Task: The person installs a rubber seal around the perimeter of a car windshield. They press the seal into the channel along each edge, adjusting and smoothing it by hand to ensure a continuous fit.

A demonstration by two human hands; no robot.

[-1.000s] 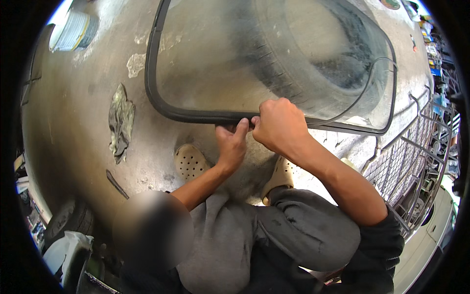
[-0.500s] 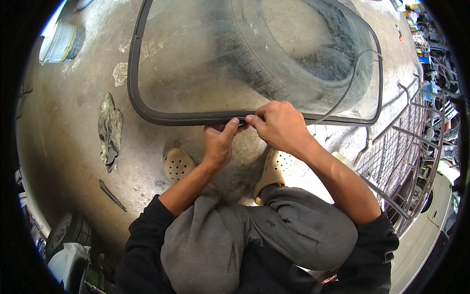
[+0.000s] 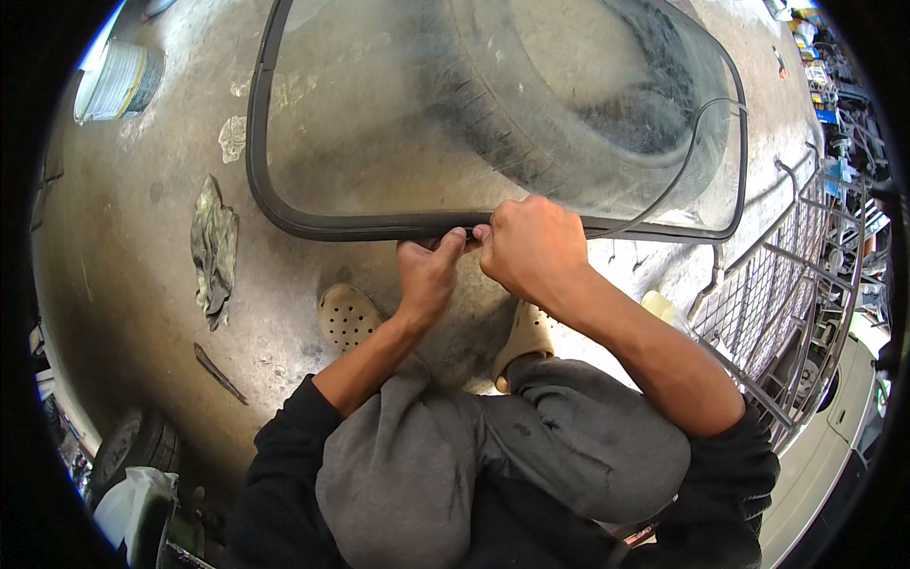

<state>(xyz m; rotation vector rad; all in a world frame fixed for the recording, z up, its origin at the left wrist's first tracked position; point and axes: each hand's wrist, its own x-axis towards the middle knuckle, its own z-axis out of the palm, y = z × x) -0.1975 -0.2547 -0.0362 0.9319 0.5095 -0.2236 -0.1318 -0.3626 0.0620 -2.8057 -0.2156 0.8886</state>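
Observation:
A curved windshield glass (image 3: 379, 142) edged with a black rubber seal (image 3: 327, 228) lies in front of me, on top of a large tire (image 3: 512, 142) seen through it. At the near edge, my left hand (image 3: 428, 275) pinches the seal, thumb on top and fingers underneath. Close beside it, my right hand (image 3: 537, 245) is closed at the same edge, its fingertips partly hidden. A thin dark cord (image 3: 675, 185) comes out from under the right hand, loops over the glass and reaches the right side of the seal.
A metal wire rack (image 3: 758, 294) stands at the right, near a pale vehicle (image 3: 820, 446). On the floor at left lie a crumpled rag (image 3: 214, 251) and a dark strip (image 3: 220, 375). A bucket (image 3: 121, 83) stands far left; a small wheel (image 3: 137, 450) is lower left.
My right hand has turned, knuckles rolling up and its thumb drawn back slightly. The left hand stays at the seal almost unmoved. The cord's loop over the glass has shifted slightly right.

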